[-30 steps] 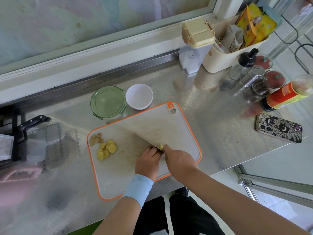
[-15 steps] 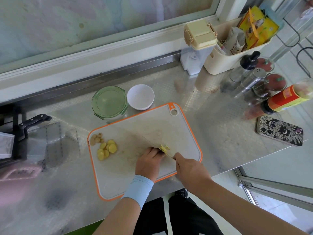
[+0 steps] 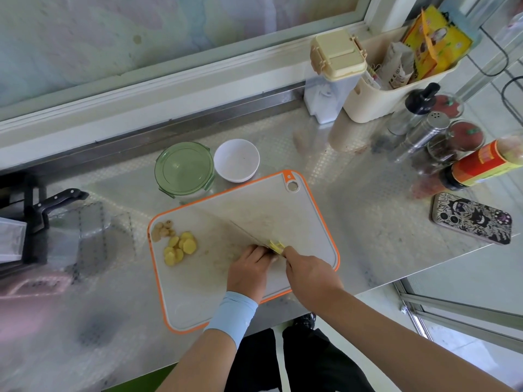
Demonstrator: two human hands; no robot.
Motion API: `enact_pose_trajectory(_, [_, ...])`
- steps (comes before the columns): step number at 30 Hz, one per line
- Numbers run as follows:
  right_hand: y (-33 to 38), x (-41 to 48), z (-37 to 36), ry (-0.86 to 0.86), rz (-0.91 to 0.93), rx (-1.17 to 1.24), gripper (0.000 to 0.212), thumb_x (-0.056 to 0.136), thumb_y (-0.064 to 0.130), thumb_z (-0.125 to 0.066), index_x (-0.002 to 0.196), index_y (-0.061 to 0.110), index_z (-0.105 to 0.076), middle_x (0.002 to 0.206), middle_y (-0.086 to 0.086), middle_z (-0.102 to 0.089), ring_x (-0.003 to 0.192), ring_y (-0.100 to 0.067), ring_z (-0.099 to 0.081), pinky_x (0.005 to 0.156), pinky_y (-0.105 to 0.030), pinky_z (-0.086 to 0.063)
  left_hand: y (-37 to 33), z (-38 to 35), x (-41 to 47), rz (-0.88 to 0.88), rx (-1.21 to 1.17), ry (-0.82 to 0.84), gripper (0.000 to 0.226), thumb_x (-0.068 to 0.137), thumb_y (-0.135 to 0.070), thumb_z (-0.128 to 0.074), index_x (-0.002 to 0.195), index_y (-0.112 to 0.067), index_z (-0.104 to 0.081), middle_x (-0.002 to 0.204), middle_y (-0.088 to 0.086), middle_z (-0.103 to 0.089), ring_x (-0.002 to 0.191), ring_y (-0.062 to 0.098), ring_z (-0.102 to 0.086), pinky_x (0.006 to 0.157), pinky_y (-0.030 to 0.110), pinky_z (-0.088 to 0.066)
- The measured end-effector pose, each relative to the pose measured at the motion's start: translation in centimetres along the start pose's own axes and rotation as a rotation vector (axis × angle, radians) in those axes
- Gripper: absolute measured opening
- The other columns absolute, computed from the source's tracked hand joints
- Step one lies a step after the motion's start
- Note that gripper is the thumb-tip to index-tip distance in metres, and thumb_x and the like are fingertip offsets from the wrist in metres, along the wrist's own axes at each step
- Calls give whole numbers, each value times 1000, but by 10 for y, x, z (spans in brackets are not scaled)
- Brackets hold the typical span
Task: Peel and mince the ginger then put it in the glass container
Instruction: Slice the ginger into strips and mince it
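1. Worked at a white cutting board with an orange rim, laid flat on a steel table.
2. Pinned the cut ginger to the near middle of the board with the left hand, fingers curled and knuckles close against the blade (fingertips tucked out of view).
3. Gripped the knife in the right hand, fingers wrapped over a hidden handle. Could make out the blade only as a thin bright line running away to the far left, down at the ginger.
4. Had a small heap of yellow ginger slices at the left side of the board, with a few paler knobbly offcuts just behind them.
5. Found the glass container off the board, just beyond its far left corner, green lid on, with a white bowl just beside it on the right.
6. Noted a patterned phone, back up, well to the right on the table, a red-labelled bottle behind it, and a cream caddy of packets against the window ledge.
7. Noted a second, black-handled knife at the far left edge.
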State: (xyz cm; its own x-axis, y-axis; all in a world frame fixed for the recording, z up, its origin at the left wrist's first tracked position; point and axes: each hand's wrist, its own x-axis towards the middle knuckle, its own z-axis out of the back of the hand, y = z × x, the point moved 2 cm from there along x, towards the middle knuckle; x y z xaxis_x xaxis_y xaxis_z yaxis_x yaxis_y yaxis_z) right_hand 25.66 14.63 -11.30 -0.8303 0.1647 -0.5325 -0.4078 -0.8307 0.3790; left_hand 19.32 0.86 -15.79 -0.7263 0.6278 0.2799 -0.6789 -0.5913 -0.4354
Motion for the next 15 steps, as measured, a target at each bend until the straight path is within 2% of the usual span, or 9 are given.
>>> enact_pose_trajectory(6, [-14,-18,1,3,-13,-29,13,99,14,-35,96,27,-33,62,-2,-47,51,-25,-41,48,-31,-34,0,2,2,-20,-15,-18,36,63,6,-83,87,-19,-75,91,-4,-69,86,18,-59,59,27,-51])
enact_pose_trajectory(10, [-14,-12,-3,15,-17,-54,16,96,11,-39,97,26,-35,62,-2,-49,52,-25,-43,48,-32,-38,-1,3,1,-11,-31,-29,37,63,6,-84,89,-19,-75,92,-4,-69,86,18,-60,58,28,-52])
enact_pose_trajectory(15, [0,7,-3,20,27,-92,20,94,9,-44,107,22,-37,65,-1,-46,59,-27,-47,45,-30,-27,-1,2,1,6,-28,-11,37,64,4,-83,90,-22,-76,90,-6,-69,86,17,-59,58,25,-50])
